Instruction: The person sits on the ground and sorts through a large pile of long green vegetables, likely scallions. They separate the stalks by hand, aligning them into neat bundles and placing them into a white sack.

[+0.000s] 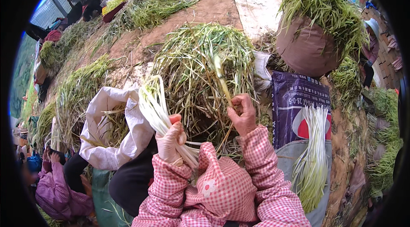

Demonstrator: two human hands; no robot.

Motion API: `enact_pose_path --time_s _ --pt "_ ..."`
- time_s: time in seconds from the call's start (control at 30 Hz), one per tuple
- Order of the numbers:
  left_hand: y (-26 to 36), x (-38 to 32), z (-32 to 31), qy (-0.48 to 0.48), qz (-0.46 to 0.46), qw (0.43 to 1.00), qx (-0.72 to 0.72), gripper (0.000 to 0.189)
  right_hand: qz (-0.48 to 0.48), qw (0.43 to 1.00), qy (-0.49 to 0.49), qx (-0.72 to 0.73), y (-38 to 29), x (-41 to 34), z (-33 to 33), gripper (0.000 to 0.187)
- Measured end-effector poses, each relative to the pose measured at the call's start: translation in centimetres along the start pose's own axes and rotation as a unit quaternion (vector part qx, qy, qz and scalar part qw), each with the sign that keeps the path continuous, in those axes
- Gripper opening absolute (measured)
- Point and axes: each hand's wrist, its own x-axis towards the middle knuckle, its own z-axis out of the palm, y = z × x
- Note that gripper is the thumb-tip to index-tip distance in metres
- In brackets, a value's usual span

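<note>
My left hand (173, 140), in a thin pale glove with bare fingertips, is closed round a bunch of white-stemmed leafy vegetable stalks (156, 105). To its right my right hand (244, 113) pinches a yellowish stalk or dry leaf (223, 83) between thumb and fingers, and its upper end looks blurred. Behind both hands rises a large heap of green and withered stalks (205, 57). A sorted bundle of long white stalks with yellow-green ends (310, 159) lies at the right, across a purple printed sack (282, 115) and a grey cloth.
An opened white woven sack (93, 131) holding withered leaves stands at the left. A round brown bundle (307, 44) topped with greens stands at the back right. Co-workers sit at the lower left (61, 188), the far right (371, 50) and the back. More greens lie about the ground.
</note>
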Motion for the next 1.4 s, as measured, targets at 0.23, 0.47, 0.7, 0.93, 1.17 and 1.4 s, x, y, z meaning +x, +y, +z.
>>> enact_pose_path --time_s 0.23,0.47,0.7,0.93,1.17,1.4 --pt "-0.8 0.0 -0.1 0.078 0.031 0.994 0.066 0.018 0.237 0.94 -0.109 0.222 -1.5 -3.4 2.8 0.018" --pt "-4.1 1.2 -0.8 0.108 -0.012 0.991 0.078 0.019 0.107 0.975 -0.096 0.169 -1.7 -5.7 4.0 0.014" --pt "-6.0 1.7 -0.9 0.108 -0.001 0.992 0.066 0.021 0.126 0.946 -0.199 0.222 -3.0 -5.1 4.5 0.014" --pt "-5.8 2.2 -2.0 0.091 -0.022 0.99 0.107 0.015 0.305 0.865 -0.246 0.313 -2.1 -3.1 5.9 0.02" --pt "-6.2 2.2 -1.9 0.096 -0.001 0.992 0.085 0.016 0.231 0.906 -0.217 0.28 -0.4 -3.7 6.6 0.016" --pt "-4.3 2.9 -2.1 0.12 0.033 0.988 0.092 0.016 0.355 0.913 -0.173 0.102 4.5 -6.1 2.5 0.019"
